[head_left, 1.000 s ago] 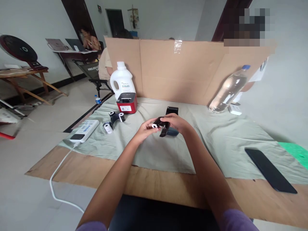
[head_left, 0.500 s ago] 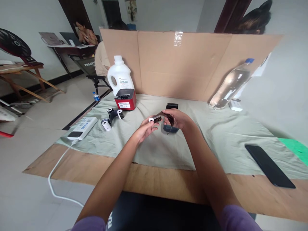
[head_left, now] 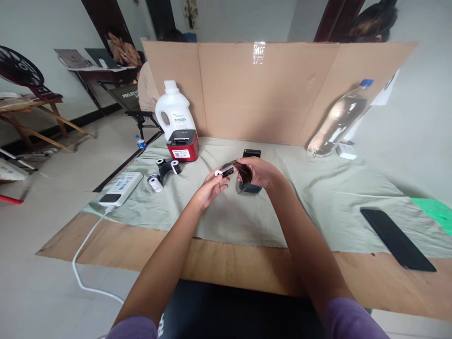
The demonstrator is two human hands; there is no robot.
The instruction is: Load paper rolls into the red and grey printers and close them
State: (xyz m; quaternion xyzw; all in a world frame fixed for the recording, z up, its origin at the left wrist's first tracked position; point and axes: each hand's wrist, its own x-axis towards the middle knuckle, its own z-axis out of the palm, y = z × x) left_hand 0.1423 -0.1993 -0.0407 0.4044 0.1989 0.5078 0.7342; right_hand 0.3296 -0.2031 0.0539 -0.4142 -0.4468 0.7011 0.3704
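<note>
Above the middle of the green-grey cloth (head_left: 247,221), the left hand (head_left: 211,187) pinched a small white roll (head_left: 219,173) at the end of a dark film strip (head_left: 236,170), while the right hand (head_left: 259,172) closed around the strip's other, curling end. Just behind the hands a small black device (head_left: 251,154) lay on the cloth. Further left sat spare rolls (head_left: 163,172), a white power strip (head_left: 121,187) near the cloth's left edge, a red printer (head_left: 182,145) and a white jug (head_left: 174,111). Bare cloth stretched rightward to a black phone (head_left: 395,239) near the front edge. A cardboard screen (head_left: 275,89) closed the back, with a water bottle (head_left: 335,122) leaning against it.
</note>
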